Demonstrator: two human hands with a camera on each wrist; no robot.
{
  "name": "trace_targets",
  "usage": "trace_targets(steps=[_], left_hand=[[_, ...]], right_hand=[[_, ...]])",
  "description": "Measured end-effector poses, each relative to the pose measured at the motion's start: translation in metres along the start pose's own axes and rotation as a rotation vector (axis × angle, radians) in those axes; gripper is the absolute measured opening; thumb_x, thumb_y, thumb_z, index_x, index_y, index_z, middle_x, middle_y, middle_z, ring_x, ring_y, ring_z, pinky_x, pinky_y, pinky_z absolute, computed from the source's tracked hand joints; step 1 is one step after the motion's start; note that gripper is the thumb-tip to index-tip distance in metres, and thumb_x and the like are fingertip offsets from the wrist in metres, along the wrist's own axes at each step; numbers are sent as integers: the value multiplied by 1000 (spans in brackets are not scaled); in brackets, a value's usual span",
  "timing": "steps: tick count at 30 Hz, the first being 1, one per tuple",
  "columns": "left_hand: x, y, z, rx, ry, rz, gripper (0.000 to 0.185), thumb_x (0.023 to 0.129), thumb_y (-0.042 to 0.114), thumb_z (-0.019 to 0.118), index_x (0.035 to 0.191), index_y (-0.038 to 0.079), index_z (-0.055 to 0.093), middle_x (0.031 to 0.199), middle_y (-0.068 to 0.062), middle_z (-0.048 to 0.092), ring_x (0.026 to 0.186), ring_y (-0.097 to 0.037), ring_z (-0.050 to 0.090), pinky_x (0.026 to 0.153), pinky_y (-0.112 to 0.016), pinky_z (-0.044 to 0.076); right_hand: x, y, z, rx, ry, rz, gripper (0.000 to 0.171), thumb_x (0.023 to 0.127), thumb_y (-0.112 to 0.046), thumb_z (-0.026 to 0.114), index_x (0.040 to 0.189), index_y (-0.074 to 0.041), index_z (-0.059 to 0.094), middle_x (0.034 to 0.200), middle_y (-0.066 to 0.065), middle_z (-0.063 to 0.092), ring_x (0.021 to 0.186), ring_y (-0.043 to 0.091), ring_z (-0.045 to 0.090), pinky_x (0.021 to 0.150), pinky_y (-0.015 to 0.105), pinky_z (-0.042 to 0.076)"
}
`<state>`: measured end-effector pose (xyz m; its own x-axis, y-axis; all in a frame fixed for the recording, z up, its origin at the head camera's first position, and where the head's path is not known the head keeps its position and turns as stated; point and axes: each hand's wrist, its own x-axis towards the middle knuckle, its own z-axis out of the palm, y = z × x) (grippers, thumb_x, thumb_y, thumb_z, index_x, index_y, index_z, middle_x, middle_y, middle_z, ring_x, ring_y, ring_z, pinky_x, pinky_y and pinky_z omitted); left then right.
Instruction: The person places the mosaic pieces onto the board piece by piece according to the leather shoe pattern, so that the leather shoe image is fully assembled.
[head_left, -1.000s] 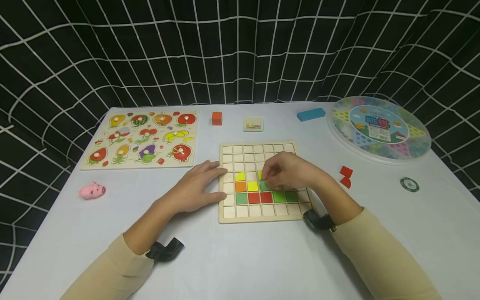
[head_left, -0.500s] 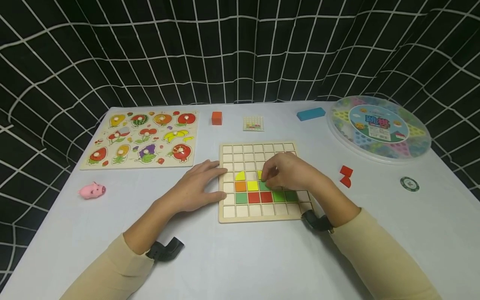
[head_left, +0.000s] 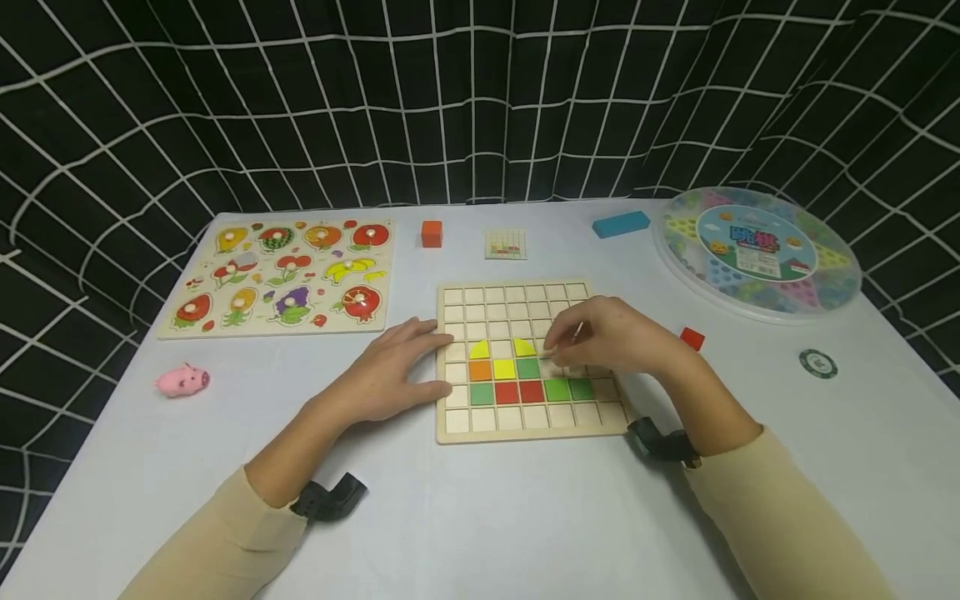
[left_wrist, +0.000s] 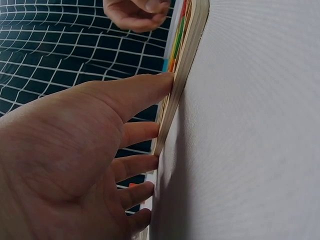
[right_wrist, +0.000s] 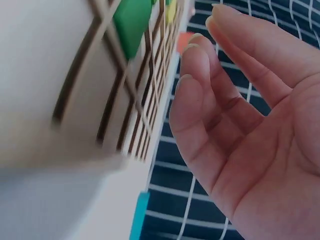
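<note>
A wooden grid board (head_left: pixel 525 435) lies flat in the middle of the table, seen edge-on in both wrist views. Its lower row holds a green square (head_left: pixel 482 395), two red squares and two more greens. Above these sit an orange square (head_left: pixel 480 372), a yellow square (head_left: pixel 505 368) and a green square (head_left: pixel 528 367). Two yellow rounded pieces (head_left: pixel 480 350) top them. My left hand (head_left: pixel 378 379) rests its extended fingertips against the board's left edge. Over the right part of the board, my right hand (head_left: pixel 615 337) hovers with loosely bent fingers, holding nothing in the right wrist view.
A fruit puzzle board (head_left: pixel 255 327) and pink toy pig (head_left: pixel 182 381) lie left. Behind the grid are an orange cube (head_left: pixel 431 234), a pattern card (head_left: pixel 506 244) and a blue block (head_left: pixel 621 224). To the right are a round game box (head_left: pixel 757 250), red piece (head_left: pixel 692 338) and chip (head_left: pixel 817 363).
My right hand has left the green square and shifted right, uncovering it and the yellow rounded piece above. My forearm now hides one of two red pieces beside the board. The left hand stays put.
</note>
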<state>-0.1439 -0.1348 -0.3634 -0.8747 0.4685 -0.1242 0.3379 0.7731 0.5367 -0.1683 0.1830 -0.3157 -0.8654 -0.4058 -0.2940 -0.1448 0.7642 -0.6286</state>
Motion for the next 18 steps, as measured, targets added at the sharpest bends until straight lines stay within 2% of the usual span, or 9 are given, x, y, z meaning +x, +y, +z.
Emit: trace_targets(steps=[3, 7, 11, 14, 16, 18], left_hand=[[-1, 0, 0, -3, 3, -1, 69, 91, 40, 76, 152, 20, 53, 165, -8, 38, 158, -36, 24, 125, -61, 24], [-1, -1, 0, -5, 9, 0, 69, 90, 40, 77, 152, 20, 53, 165, -8, 38, 158, -35, 25, 125, -61, 25], [0, -1, 1, -14, 8, -4, 68, 90, 40, 77, 151, 20, 54, 165, -7, 39, 158, -34, 25, 125, -61, 25], [0, 0, 1, -17, 6, 0, 68, 90, 39, 77, 151, 20, 54, 165, -8, 39, 158, -35, 25, 125, -61, 25], [0, 0, 1, -13, 6, 2, 68, 90, 39, 77, 151, 20, 54, 165, -8, 39, 158, -35, 25, 125, -61, 25], [0, 0, 0, -9, 7, 5, 68, 90, 38, 77, 151, 19, 54, 165, -9, 39, 157, -36, 25, 125, -62, 25]], right_hand=[[-8, 10, -9, 12, 26, 21, 12, 91, -13, 77, 102, -17, 79, 101, 3, 72, 98, 24, 59, 82, 33, 51], [-22, 25, -24, -7, 90, 42, 16, 91, -16, 78, 106, -16, 80, 104, 3, 73, 95, 24, 57, 77, 33, 50], [-38, 45, -37, -31, 128, 104, 20, 91, -19, 77, 111, -14, 78, 99, 5, 71, 75, 23, 57, 60, 32, 50], [-48, 60, -46, -51, 136, 172, 25, 93, -23, 76, 116, -13, 76, 87, 6, 68, 65, 23, 57, 56, 33, 47], [-53, 70, -50, -72, 140, 202, 28, 94, -26, 75, 119, -12, 75, 81, 6, 68, 71, 23, 59, 61, 33, 46], [-57, 79, -53, -104, 158, 218, 29, 94, -27, 75, 119, -12, 75, 82, 4, 70, 79, 23, 58, 65, 32, 46]])
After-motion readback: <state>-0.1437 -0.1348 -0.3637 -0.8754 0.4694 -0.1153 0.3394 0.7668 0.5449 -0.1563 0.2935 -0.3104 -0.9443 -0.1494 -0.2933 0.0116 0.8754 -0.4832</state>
